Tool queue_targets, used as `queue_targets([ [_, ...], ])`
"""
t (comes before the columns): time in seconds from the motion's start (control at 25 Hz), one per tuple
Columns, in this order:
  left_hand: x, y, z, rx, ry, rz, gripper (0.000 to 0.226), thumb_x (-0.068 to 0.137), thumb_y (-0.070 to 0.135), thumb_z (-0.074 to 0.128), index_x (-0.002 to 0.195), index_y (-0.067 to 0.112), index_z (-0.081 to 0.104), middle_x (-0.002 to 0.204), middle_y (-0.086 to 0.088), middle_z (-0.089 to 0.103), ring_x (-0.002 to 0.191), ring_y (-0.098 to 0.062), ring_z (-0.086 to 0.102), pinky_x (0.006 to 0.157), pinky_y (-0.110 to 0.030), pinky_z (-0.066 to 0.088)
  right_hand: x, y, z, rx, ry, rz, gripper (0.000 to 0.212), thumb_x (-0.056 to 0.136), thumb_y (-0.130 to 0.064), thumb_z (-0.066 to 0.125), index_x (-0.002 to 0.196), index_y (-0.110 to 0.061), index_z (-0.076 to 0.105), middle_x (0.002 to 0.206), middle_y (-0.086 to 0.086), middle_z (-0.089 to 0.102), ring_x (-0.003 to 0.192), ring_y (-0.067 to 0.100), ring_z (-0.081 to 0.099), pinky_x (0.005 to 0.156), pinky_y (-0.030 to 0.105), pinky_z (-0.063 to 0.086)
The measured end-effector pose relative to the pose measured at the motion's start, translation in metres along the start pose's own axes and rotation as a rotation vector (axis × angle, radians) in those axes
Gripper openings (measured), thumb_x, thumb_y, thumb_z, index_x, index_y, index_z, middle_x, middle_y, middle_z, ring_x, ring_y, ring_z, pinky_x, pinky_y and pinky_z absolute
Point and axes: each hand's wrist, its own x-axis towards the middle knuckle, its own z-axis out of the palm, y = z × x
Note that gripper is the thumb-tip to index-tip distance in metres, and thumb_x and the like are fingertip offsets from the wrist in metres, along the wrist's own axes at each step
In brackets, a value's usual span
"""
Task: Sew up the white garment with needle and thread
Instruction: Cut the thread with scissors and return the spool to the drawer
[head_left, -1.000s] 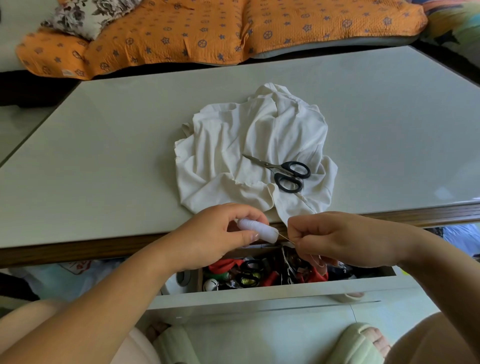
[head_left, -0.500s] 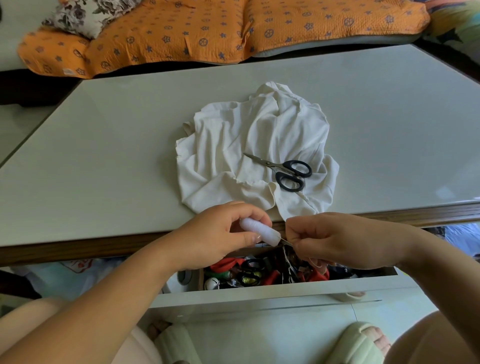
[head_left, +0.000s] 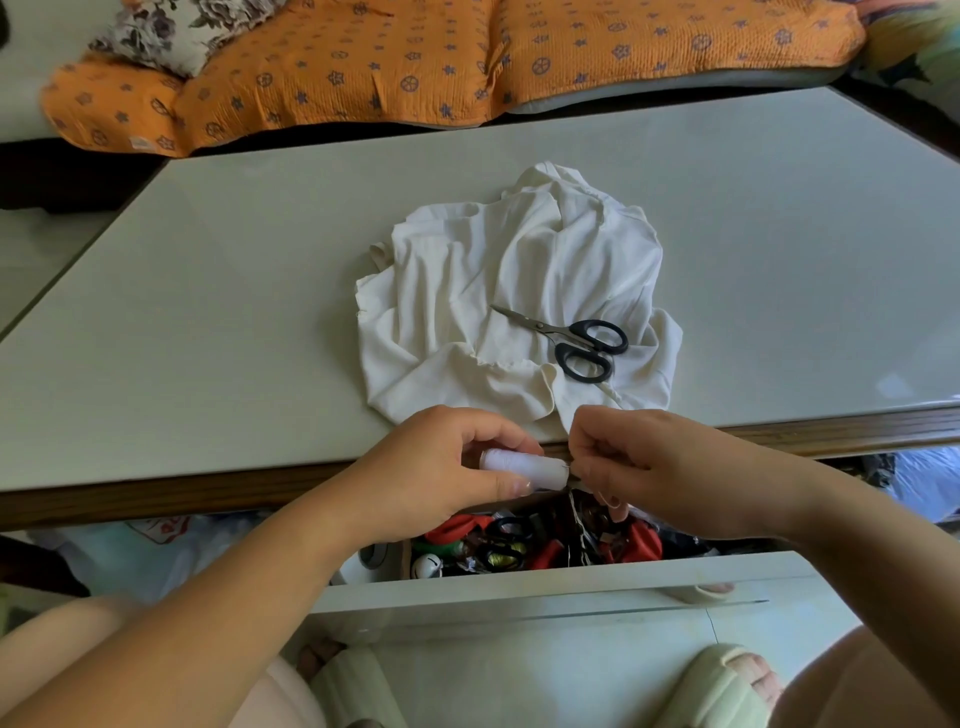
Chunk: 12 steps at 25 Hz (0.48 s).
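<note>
Just at the table edge (head_left: 156, 493), left hand (head_left: 431, 467) grips the spool (head_left: 522, 467); right hand (head_left: 649, 467) pinches its thread (head_left: 570, 470).

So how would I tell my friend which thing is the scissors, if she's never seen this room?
Find the big pale table with the orange quilt behind it. In its middle lies a crumpled white garment, and the scissors lie on top of it, toward its right side. They are the only thing on the cloth: black loop handles, thin silver blades pointing up-left.
</note>
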Motion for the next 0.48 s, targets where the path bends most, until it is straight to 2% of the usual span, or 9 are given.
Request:
queue_targets([
  [0.2, 0.000, -0.001, 0.000, 0.020, 0.014, -0.015, 0.024, 0.084, 0.023, 0.076, 0.100, 0.041, 0.071, 0.095, 0.020, 0.072, 0.089, 0.001, 0.066, 0.083, -0.018, 0.053, 0.005, -0.001, 0.006, 0.001, 0.022, 0.017, 0.019, 0.102, -0.030, 0.046, 0.084, -0.023, 0.049, 0.069, -0.010, 0.059, 0.058, 0.001, 0.052, 0.057, 0.018, 0.043],
  [0.28, 0.000, -0.002, -0.002, 0.014, 0.039, -0.030, 0.022, 0.085, 0.025, 0.075, 0.100, 0.041, 0.072, 0.096, 0.021, 0.072, 0.091, 0.000, 0.066, 0.086, -0.022, 0.053, 0.009, 0.001, 0.006, 0.086, 0.033, 0.053, 0.018, 0.100, -0.031, 0.050, 0.084, -0.023, 0.053, 0.069, -0.009, 0.063, 0.058, 0.000, 0.056, 0.057, 0.016, 0.043],
  [0.36, 0.000, -0.003, -0.004, -0.040, 0.058, -0.044, 0.021, 0.087, 0.024, 0.073, 0.102, 0.037, 0.071, 0.096, 0.017, 0.073, 0.092, -0.001, 0.068, 0.088, -0.024, 0.054, 0.010, 0.004, 0.002, 0.195, 0.006, 0.091, 0.016, 0.099, -0.033, 0.054, 0.088, -0.023, 0.059, 0.073, -0.007, 0.070, 0.065, 0.005, 0.063, 0.061, 0.018, 0.045],
  [0.44, -0.001, -0.003, -0.007, -0.131, 0.059, -0.058, 0.020, 0.089, 0.021, 0.070, 0.105, 0.033, 0.071, 0.094, 0.011, 0.074, 0.088, -0.002, 0.069, 0.081, -0.021, 0.053, 0.010, 0.007, -0.004, 0.267, 0.014, 0.118, 0.013, 0.097, -0.030, 0.057, 0.091, -0.020, 0.064, 0.078, -0.003, 0.074, 0.069, 0.012, 0.067, 0.066, 0.025, 0.048],
  [0.48, -0.001, -0.002, -0.007, -0.178, 0.052, -0.069, 0.019, 0.090, 0.020, 0.068, 0.105, 0.030, 0.071, 0.092, 0.007, 0.075, 0.086, -0.003, 0.069, 0.076, -0.019, 0.052, 0.010, 0.007, -0.006, 0.307, 0.042, 0.127, 0.013, 0.097, -0.027, 0.059, 0.090, -0.018, 0.065, 0.076, -0.003, 0.074, 0.067, 0.010, 0.066, 0.065, 0.024, 0.048],
])
